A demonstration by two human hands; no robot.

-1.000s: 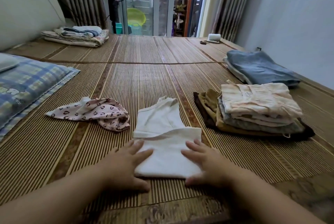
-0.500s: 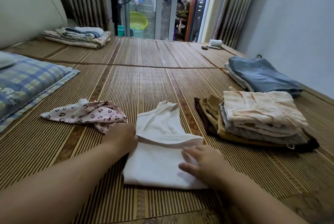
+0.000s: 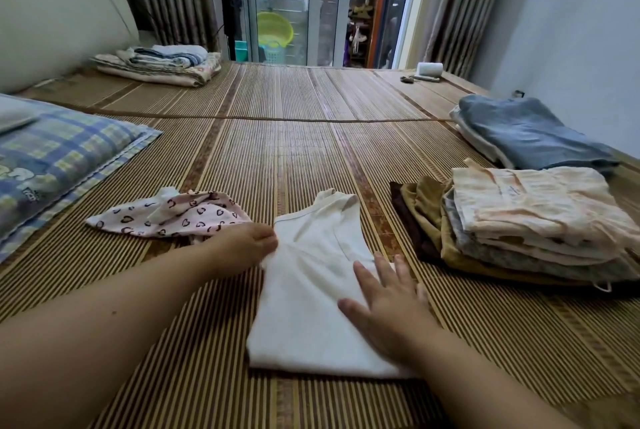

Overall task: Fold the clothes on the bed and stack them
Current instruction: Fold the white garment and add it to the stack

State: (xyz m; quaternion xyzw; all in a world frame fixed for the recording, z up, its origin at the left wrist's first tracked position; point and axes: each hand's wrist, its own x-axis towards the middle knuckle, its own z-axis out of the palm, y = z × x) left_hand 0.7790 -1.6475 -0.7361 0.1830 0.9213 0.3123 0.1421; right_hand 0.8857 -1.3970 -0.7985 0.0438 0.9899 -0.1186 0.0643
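A white tank top (image 3: pixel 311 283) lies partly folded on the bamboo mat (image 3: pixel 277 151) in front of me. My left hand (image 3: pixel 242 245) pinches its left edge at the fold line. My right hand (image 3: pixel 384 307) lies flat, fingers spread, on the garment's lower right part. A pink garment with dark heart prints (image 3: pixel 166 217) lies crumpled to the left, just behind my left hand. To the right stands a stack of folded clothes (image 3: pixel 526 227) with a peach piece on top.
A folded blue-grey garment (image 3: pixel 530 134) lies at the far right near the wall. A plaid pillow (image 3: pixel 52 165) sits at the left edge. Folded bedding (image 3: pixel 159 63) lies at the far left; a white roll (image 3: pixel 429 70) at the far right corner.
My left hand went from the shirt's lower left corner up to its left edge and pinched it. My right hand slid up onto the folded part. The camera came closer.
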